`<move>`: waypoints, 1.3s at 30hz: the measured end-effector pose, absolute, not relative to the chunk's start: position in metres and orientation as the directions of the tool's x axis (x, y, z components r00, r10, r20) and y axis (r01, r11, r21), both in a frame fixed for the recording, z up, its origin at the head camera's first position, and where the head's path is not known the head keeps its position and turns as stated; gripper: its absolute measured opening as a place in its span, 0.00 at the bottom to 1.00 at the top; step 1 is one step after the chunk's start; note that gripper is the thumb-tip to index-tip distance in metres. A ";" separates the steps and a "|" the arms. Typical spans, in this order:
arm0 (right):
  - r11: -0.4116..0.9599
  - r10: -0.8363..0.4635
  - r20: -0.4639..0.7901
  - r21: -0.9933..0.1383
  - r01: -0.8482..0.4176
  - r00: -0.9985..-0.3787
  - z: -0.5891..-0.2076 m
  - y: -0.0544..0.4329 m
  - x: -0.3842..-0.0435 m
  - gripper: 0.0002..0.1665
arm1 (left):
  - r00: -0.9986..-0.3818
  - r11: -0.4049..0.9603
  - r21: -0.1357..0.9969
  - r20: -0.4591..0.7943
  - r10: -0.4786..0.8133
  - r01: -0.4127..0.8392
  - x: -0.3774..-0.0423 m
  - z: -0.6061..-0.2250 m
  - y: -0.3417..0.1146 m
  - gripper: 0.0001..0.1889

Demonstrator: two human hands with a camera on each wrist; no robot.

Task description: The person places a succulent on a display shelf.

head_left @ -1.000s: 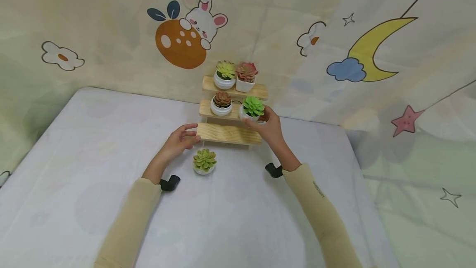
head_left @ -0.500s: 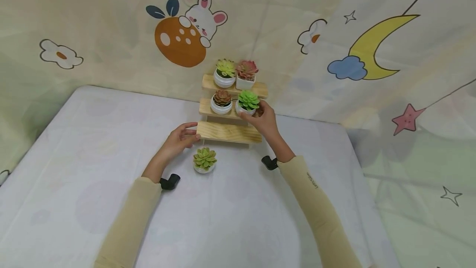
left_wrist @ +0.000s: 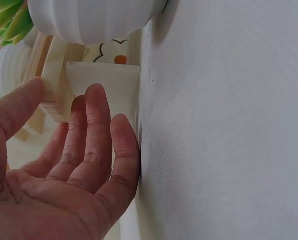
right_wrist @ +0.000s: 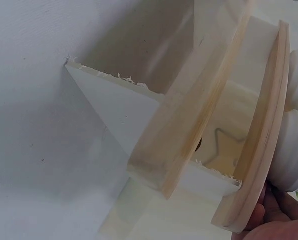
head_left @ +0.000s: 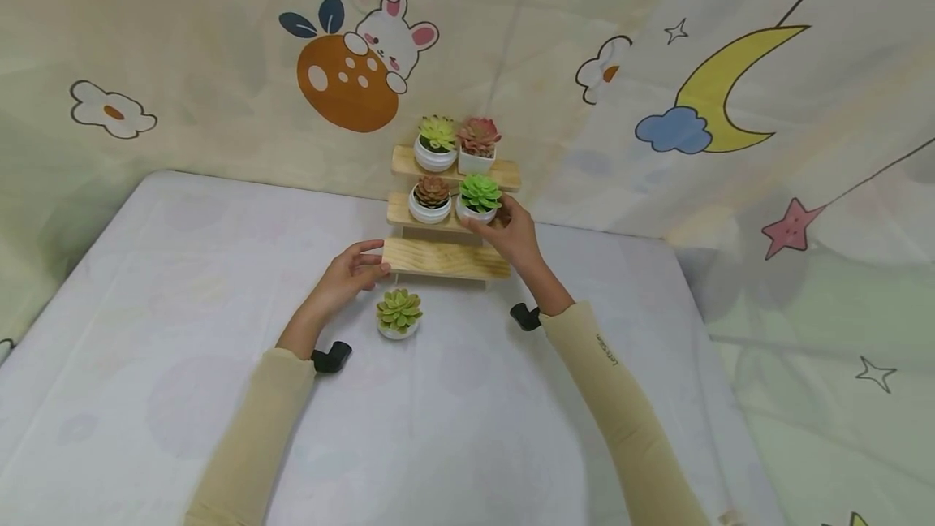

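In the head view, my right hand [head_left: 514, 234] holds the white pot of a bright green succulent [head_left: 480, 193] at the right of the middle shelf. The right wrist view shows those fingers [right_wrist: 284, 212] beside the pot's base [right_wrist: 291, 155], partly behind the shelf edge. My left hand [head_left: 346, 276] grips the left end of the lowest board of the wooden tiered stand [head_left: 445, 259], thumb on one side, fingers loosely bent on the other. The left wrist view shows the thumb [left_wrist: 21, 107] touching that board [left_wrist: 58, 82]. In front stands another green succulent [head_left: 398, 312] in a white pot.
A brown succulent [head_left: 431, 197] sits left on the middle shelf. On the top shelf stand a yellow-green succulent [head_left: 437, 140] and a red succulent [head_left: 478, 143] in a square pot. The stand is on a white-covered table [head_left: 438, 428] before a printed curtain [head_left: 511, 39].
My right hand has moved left along the middle shelf with the bright green succulent, bringing it beside the brown one. My left hand stays at the lowest board.
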State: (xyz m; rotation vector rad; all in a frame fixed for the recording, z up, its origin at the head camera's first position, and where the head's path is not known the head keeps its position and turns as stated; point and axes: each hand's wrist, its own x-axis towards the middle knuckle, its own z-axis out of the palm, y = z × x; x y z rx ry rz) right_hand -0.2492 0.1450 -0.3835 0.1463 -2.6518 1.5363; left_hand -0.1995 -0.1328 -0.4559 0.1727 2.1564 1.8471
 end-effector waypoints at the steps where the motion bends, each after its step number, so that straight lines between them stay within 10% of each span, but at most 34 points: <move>1: 0.494 -0.045 0.113 -0.861 -0.120 -0.993 -0.384 0.145 -0.249 0.37 | -0.949 0.169 0.980 -0.145 0.280 -0.100 -0.199 -0.456 -0.133 0.32; 27: 0.232 0.041 0.168 -0.960 -0.154 -0.985 -0.405 0.155 -0.188 0.34 | -0.949 0.169 0.983 -0.125 0.289 -0.078 -0.200 -0.457 -0.133 0.31; 39: 0.264 -0.246 0.014 -0.961 -0.081 -0.969 -0.425 0.129 -0.161 0.30 | -0.944 0.164 0.981 -0.146 0.296 -0.101 -0.200 -0.455 -0.134 0.32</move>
